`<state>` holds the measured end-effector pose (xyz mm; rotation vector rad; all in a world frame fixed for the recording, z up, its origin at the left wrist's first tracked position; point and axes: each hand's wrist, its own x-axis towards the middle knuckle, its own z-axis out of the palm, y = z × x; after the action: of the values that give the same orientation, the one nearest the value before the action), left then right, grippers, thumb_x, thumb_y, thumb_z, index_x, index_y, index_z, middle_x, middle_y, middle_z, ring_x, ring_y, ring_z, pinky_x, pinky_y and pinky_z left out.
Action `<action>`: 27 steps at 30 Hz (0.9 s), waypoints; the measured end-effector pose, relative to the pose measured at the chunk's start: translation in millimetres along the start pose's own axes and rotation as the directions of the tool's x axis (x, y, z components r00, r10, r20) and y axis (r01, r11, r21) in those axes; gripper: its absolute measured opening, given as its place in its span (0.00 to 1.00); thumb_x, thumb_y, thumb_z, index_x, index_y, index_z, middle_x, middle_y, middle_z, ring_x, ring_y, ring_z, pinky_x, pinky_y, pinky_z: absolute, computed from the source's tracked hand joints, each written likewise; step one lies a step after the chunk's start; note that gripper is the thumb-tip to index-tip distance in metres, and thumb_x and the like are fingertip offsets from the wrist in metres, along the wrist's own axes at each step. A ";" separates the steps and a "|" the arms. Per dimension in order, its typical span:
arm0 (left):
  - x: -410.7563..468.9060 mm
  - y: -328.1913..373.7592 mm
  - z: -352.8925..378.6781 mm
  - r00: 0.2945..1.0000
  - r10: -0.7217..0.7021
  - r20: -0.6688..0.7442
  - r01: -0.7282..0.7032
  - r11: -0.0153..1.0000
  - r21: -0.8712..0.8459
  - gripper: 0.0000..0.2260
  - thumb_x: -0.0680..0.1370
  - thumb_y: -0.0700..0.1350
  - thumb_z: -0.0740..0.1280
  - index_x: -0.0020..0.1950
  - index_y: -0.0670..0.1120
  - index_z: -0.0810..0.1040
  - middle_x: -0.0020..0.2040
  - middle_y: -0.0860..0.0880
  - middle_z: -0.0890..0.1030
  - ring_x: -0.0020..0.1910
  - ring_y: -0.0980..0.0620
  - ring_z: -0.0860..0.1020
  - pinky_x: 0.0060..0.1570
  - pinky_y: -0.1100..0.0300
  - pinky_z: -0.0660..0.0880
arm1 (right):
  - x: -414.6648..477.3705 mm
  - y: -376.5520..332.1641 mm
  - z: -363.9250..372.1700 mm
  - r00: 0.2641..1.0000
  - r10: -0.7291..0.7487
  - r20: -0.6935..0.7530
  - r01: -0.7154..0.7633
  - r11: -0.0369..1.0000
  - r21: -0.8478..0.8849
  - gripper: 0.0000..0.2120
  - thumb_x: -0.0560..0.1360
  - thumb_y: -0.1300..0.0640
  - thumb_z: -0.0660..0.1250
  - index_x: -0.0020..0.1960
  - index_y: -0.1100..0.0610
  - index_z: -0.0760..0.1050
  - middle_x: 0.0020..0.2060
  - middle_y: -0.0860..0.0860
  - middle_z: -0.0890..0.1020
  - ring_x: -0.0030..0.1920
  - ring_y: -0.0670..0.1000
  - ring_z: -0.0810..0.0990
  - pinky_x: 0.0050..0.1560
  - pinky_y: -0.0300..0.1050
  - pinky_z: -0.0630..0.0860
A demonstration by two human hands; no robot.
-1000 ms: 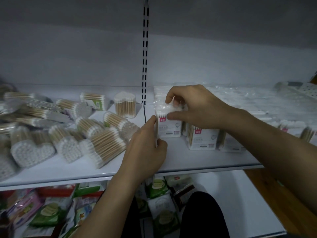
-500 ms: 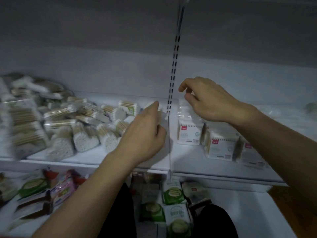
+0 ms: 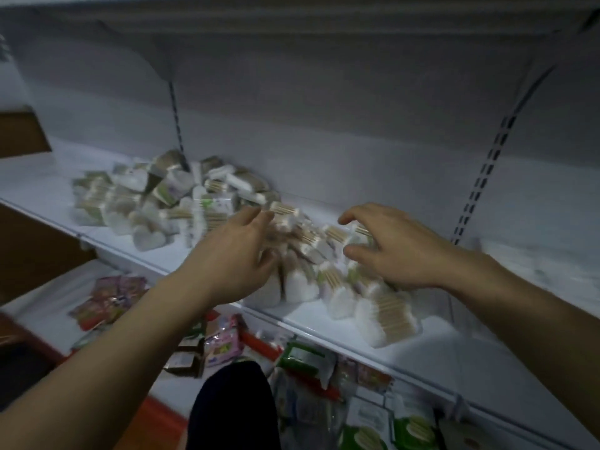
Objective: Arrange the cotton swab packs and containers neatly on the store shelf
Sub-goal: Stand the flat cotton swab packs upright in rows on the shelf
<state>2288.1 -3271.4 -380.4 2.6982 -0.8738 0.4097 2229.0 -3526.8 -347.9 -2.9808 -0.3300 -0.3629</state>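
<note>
On the cotton swab packs [image 3: 324, 274] we make out green and purple label patches, too blurred to read, and the green packets [image 3: 302, 357] on the lower shelf are no clearer. The packs lie in a loose heap on the white shelf [image 3: 431, 349], with heart-shaped containers [image 3: 147, 238] among them. Our left hand [image 3: 240, 258] reaches in with straight, spread fingers touching the heap, while our right hand [image 3: 401, 251] arches over a pack, fingers and thumb curved — we cannot tell whether it grips.
</note>
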 end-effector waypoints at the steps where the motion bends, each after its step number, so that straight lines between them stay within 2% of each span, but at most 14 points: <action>1: 0.1 -13.0 -1.1 1.000 -0.018 0.000 0.018 1.000 0.000 0.30 0.81 0.49 0.65 0.81 0.43 0.61 0.79 0.44 0.65 0.72 0.41 0.72 0.65 0.50 0.72 | 10.5 -4.7 5.4 1.000 -0.017 -0.008 0.017 1.000 0.007 0.21 0.79 0.46 0.67 0.70 0.50 0.71 0.67 0.48 0.75 0.67 0.52 0.74 0.67 0.51 0.70; 6: 5.2 -62.6 2.5 0.999 -0.051 0.001 0.051 0.994 -0.092 0.31 0.79 0.44 0.67 0.81 0.44 0.62 0.79 0.45 0.66 0.74 0.44 0.69 0.68 0.53 0.70 | 69.3 -30.3 32.9 0.996 -0.083 -0.017 0.083 0.996 0.040 0.21 0.75 0.48 0.71 0.67 0.47 0.72 0.62 0.47 0.77 0.63 0.52 0.76 0.63 0.51 0.73; 9: 11.1 -80.5 8.6 1.000 -0.028 -0.011 0.026 0.987 -0.156 0.30 0.78 0.42 0.67 0.81 0.45 0.64 0.78 0.46 0.68 0.71 0.45 0.73 0.63 0.57 0.71 | 103.2 -41.8 50.9 0.994 -0.107 0.005 0.107 0.993 0.044 0.23 0.71 0.49 0.72 0.65 0.46 0.72 0.60 0.48 0.79 0.61 0.54 0.76 0.60 0.54 0.75; 11: 16.1 -88.3 8.8 1.000 -0.009 -0.030 0.003 0.980 -0.199 0.30 0.78 0.41 0.67 0.80 0.46 0.65 0.77 0.47 0.70 0.69 0.45 0.74 0.59 0.60 0.70 | 118.2 -45.5 59.6 0.996 -0.094 -0.006 0.095 0.995 0.040 0.18 0.72 0.51 0.71 0.60 0.46 0.75 0.55 0.47 0.81 0.58 0.54 0.78 0.56 0.55 0.76; 13: 21.9 -94.6 7.1 0.999 0.012 -0.045 -0.023 0.969 -0.246 0.29 0.78 0.40 0.68 0.80 0.46 0.66 0.75 0.47 0.72 0.63 0.47 0.76 0.52 0.66 0.67 | 127.1 -43.2 62.2 0.995 -0.059 -0.078 0.063 0.997 0.053 0.11 0.74 0.53 0.70 0.56 0.47 0.77 0.52 0.46 0.83 0.55 0.54 0.80 0.53 0.53 0.76; 15: 30.7 -98.9 4.6 0.996 0.038 -0.076 -0.059 0.954 -0.295 0.28 0.79 0.42 0.68 0.79 0.47 0.67 0.72 0.47 0.75 0.48 0.52 0.74 0.44 0.72 0.63 | 130.5 -39.7 56.3 0.987 -0.029 -0.160 0.045 0.995 0.094 0.09 0.76 0.54 0.68 0.56 0.48 0.78 0.51 0.47 0.83 0.54 0.53 0.80 0.53 0.51 0.76; 16: 36.9 -99.6 3.1 0.993 0.050 -0.107 -0.081 0.946 -0.313 0.27 0.80 0.44 0.68 0.79 0.48 0.67 0.72 0.48 0.75 0.45 0.55 0.73 0.43 0.71 0.63 | 131.6 -38.5 49.9 0.980 -0.031 -0.195 0.056 0.991 0.125 0.09 0.76 0.55 0.67 0.56 0.48 0.78 0.51 0.47 0.83 0.53 0.52 0.80 0.53 0.50 0.75; 17: 43.3 -98.8 1.2 0.988 0.066 -0.140 -0.108 0.941 -0.320 0.27 0.80 0.48 0.68 0.79 0.48 0.68 0.73 0.48 0.75 0.47 0.54 0.74 0.46 0.70 0.63 | 132.5 -37.8 42.4 0.976 -0.036 -0.214 0.071 0.985 0.158 0.09 0.77 0.54 0.67 0.56 0.48 0.78 0.51 0.47 0.82 0.53 0.51 0.79 0.54 0.50 0.75; 20: 66.7 -90.3 -1.0 0.973 0.145 -0.182 -0.198 0.926 -0.322 0.30 0.79 0.59 0.68 0.78 0.48 0.69 0.72 0.49 0.77 0.64 0.50 0.77 0.59 0.59 0.72 | 131.0 -44.6 18.9 0.987 -0.016 -0.163 0.063 0.956 0.287 0.13 0.77 0.55 0.72 0.60 0.46 0.78 0.52 0.43 0.81 0.53 0.45 0.79 0.52 0.42 0.75; 21: 74.3 -86.3 -0.9 0.969 0.171 -0.180 -0.223 0.917 -0.329 0.29 0.79 0.58 0.69 0.77 0.48 0.70 0.69 0.49 0.79 0.64 0.50 0.78 0.59 0.56 0.74 | 129.0 -47.9 13.5 0.988 -0.005 -0.154 0.059 0.934 0.351 0.16 0.76 0.55 0.74 0.61 0.46 0.77 0.50 0.43 0.81 0.51 0.44 0.80 0.51 0.39 0.76; 24: 91.6 -79.2 -0.3 0.952 0.224 -0.210 -0.283 0.905 -0.317 0.17 0.79 0.51 0.70 0.67 0.50 0.79 0.51 0.51 0.84 0.49 0.50 0.82 0.44 0.56 0.72 | 121.0 -49.2 9.3 0.967 0.109 -0.231 0.010 0.888 0.461 0.19 0.74 0.55 0.77 0.61 0.47 0.75 0.47 0.45 0.80 0.48 0.44 0.81 0.48 0.35 0.77; 26: 96.8 -84.4 3.0 0.949 0.220 -0.227 -0.288 0.897 -0.335 0.09 0.79 0.49 0.70 0.59 0.51 0.81 0.45 0.52 0.83 0.42 0.50 0.80 0.40 0.53 0.71 | 114.1 -42.0 14.5 0.934 0.236 -0.267 -0.102 0.894 0.436 0.16 0.75 0.53 0.75 0.60 0.48 0.74 0.46 0.44 0.80 0.46 0.42 0.80 0.46 0.34 0.76; 27: 97.8 -89.4 6.0 0.953 0.201 -0.227 -0.275 0.891 -0.361 0.08 0.79 0.49 0.69 0.57 0.51 0.81 0.43 0.52 0.83 0.41 0.51 0.80 0.39 0.52 0.73 | 110.2 -36.5 18.4 0.927 0.284 -0.245 -0.172 0.903 0.394 0.15 0.76 0.53 0.74 0.59 0.49 0.74 0.45 0.44 0.81 0.45 0.43 0.81 0.46 0.37 0.77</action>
<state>2419.1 -3255.0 -367.3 2.1601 -1.1057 0.4714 2329.1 -3466.7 -334.8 -2.5115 -0.0055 -0.6354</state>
